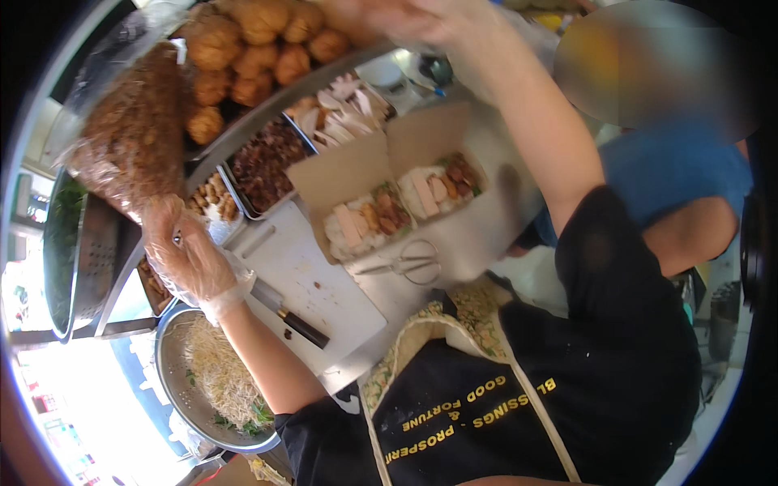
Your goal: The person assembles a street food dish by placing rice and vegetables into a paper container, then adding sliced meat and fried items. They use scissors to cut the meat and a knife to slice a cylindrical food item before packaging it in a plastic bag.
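My left hand [182,253], in a clear plastic glove, is at the lower end of a clear bag [134,121] of brown crumbly flakes. Its fingers look pressed together, and what they grip, if anything, is hidden. Stretched toward the far edge, my right hand [413,20] is smeared by motion beside a heap of round golden-brown fried pieces [258,61]. Between my arms two open cardboard boxes [328,174] stand side by side with rice, pale slices and brown chunks. Scissors [413,263] lie just in front of them.
A knife [300,324] rests on the white cutting board [348,296]. Trays of dark chopped meat [263,158], pale slices [348,109] and small tan pieces [215,198] line the far side. A bowl of bean sprouts [223,364] stands left. Another person in blue [681,174] is at the right.
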### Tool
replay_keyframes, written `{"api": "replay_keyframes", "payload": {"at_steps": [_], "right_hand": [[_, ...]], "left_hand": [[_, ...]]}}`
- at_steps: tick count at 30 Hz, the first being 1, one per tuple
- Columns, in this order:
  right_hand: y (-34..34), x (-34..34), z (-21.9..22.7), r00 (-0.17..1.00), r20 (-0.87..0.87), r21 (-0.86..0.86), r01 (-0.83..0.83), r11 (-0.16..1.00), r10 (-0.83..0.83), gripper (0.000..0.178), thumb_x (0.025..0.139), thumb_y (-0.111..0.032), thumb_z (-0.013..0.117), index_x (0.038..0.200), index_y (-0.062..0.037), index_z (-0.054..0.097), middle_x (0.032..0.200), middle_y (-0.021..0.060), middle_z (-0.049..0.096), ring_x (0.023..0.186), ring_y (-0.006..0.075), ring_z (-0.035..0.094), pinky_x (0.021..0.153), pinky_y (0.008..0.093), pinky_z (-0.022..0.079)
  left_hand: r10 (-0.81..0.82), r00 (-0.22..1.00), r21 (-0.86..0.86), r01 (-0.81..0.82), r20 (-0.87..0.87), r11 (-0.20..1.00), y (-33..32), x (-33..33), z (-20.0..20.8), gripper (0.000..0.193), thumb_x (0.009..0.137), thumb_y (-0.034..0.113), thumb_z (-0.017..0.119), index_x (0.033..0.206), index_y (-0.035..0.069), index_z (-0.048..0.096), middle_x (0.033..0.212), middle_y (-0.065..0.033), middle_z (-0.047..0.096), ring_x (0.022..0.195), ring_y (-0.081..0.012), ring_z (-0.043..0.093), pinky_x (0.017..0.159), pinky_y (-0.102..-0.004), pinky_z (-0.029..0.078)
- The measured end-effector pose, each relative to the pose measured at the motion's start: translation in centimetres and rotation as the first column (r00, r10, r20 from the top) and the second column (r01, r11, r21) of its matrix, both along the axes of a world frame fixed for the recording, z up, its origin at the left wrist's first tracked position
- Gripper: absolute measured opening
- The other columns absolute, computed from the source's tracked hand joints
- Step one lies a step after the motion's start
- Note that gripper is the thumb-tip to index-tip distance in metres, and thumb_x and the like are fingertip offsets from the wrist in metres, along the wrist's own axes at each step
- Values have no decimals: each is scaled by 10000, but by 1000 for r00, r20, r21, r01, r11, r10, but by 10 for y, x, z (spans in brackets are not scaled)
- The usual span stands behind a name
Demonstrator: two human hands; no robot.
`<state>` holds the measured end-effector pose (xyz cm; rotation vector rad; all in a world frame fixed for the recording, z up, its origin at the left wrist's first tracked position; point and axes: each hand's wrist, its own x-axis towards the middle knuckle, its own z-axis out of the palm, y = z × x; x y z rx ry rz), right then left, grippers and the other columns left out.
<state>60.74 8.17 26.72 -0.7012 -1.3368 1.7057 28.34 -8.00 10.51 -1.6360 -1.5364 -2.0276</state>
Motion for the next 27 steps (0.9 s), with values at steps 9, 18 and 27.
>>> {"api": "replay_keyframes", "payload": {"at_steps": [9, 18, 27], "right_hand": [[-69, 106, -236, 549, 834, 74, -17, 997, -53, 386, 973, -418, 644, 1108, -65, 719, 1016, 81, 716, 951, 194, 659, 820, 353, 519], [-63, 134, -273, 448, 857, 362, -171, 916, -255, 369, 993, -341, 611, 1151, -20, 698, 1162, 148, 709, 1102, 291, 648, 953, 370, 488], [-92, 39, -234, 674, 737, 154, -96, 983, -50, 370, 1019, -357, 587, 1178, -45, 707, 1109, 126, 721, 1056, 251, 664, 960, 361, 505]], "left_hand": [[-66, 990, -674, 134, 126, 727, -24, 94, -143, 354, 904, 40, 646, 1247, 125, 644, 1303, -99, 571, 1042, -224, 602, 911, -353, 527], [35, 998, -760, 21, 57, 650, -39, 61, -164, 321, 895, 39, 621, 1203, 117, 667, 1150, -64, 642, 949, -185, 608, 870, -345, 515], [34, 940, -789, 264, 339, 554, -48, 58, -171, 319, 947, 133, 643, 1263, 91, 617, 1095, -57, 650, 903, -138, 608, 811, -306, 512]]}}
